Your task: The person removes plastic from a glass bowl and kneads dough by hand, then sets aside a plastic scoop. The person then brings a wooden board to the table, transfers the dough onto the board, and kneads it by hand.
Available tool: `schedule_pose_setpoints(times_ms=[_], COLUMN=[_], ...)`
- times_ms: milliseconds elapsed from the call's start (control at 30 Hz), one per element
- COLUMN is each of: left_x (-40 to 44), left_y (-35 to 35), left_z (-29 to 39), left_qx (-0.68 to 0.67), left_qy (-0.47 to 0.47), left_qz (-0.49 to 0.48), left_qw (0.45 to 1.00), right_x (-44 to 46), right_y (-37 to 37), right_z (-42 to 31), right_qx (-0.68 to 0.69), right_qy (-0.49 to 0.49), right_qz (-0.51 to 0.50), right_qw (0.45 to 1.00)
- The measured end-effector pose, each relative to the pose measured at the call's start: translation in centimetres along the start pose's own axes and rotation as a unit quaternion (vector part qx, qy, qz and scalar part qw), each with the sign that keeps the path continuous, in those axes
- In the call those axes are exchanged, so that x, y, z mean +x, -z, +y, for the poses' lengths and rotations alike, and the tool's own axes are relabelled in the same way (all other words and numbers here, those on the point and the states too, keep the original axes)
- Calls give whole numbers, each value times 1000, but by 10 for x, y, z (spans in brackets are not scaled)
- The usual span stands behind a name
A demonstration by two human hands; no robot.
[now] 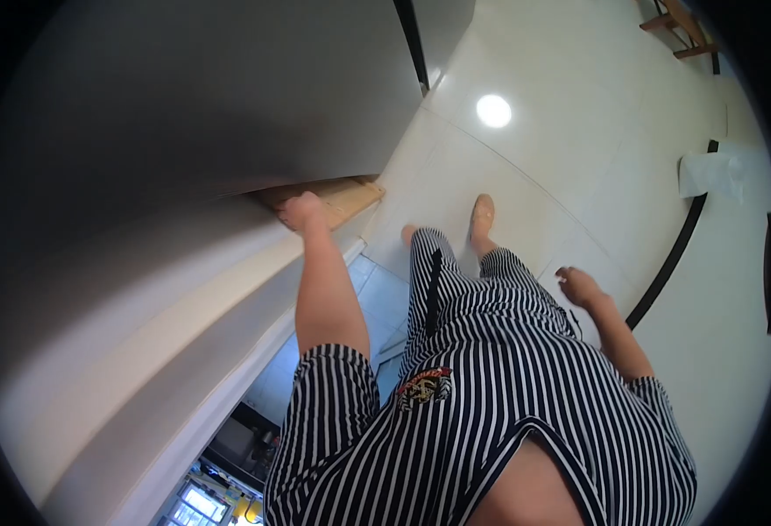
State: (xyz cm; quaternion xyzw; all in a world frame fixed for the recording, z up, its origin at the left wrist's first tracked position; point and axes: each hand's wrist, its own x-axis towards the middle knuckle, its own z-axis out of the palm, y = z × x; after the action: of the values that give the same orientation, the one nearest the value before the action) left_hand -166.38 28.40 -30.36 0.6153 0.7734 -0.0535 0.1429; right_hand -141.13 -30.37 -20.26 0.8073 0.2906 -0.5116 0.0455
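My left hand [302, 210] reaches forward into the narrow gap between a tall grey panel and the white wall. Its fingers are closed at a flat, light-brown wooden board [350, 200], whose far part is hidden in the gap. The board's exact kind does not show. On the other side of my body, my right hand [581, 287] hangs in the air above the floor. Its fingers are loosely bent and apart, with nothing in them.
The tall grey panel [228, 88], like a refrigerator's side, fills the upper left. Pale tiles [561, 167] cover the floor. A doorway with bluish tiles [377, 289] opens beside my left arm. Wooden furniture legs [679, 31] stand far right, and a whitish plastic bag [710, 175] is near the right wall.
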Motion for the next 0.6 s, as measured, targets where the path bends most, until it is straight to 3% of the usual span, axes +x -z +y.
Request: schedule_pose_setpoints(times_ms=[33, 67, 233, 300, 333, 400, 467, 533, 600], left_x=[16, 30, -61, -11, 0, -1, -8, -14, -9], left_y=[-9, -17, 60, 25, 12, 4, 0, -1, -9], left_z=[-12, -25, -14, -55, -66, -69, -76, -78, -78], left_qx=[3, -30, -76, 134, 189, 135, -61, -246, -346], left_qy=[-5, 50, 204, 24, -8, 28, 118, 191, 230], left_qz=[-10, -41, -31, -29, -19, -32, -47, -53, -58], left_qw=[1000, 997, 976, 990, 982, 990, 990, 949, 907], right_x=[0, -5, 5, -6, -7, -18, -32, -32, -21], right_y=[3, 7, -1, 10, 11, 15, 0, 0, -7], right_z=[15, 23, 72, 65, 58, 43, 38, 33, 37], right_qx=[7, 11, 104, 181, 181, 200, 226, 204, 200], right_qy=[-13, -28, -34, -24, -32, -20, -12, -22, -20], right_qz=[30, 65, 210, 221, 219, 170, 129, 109, 99], right_qw=[999, 997, 972, 958, 958, 965, 965, 973, 975])
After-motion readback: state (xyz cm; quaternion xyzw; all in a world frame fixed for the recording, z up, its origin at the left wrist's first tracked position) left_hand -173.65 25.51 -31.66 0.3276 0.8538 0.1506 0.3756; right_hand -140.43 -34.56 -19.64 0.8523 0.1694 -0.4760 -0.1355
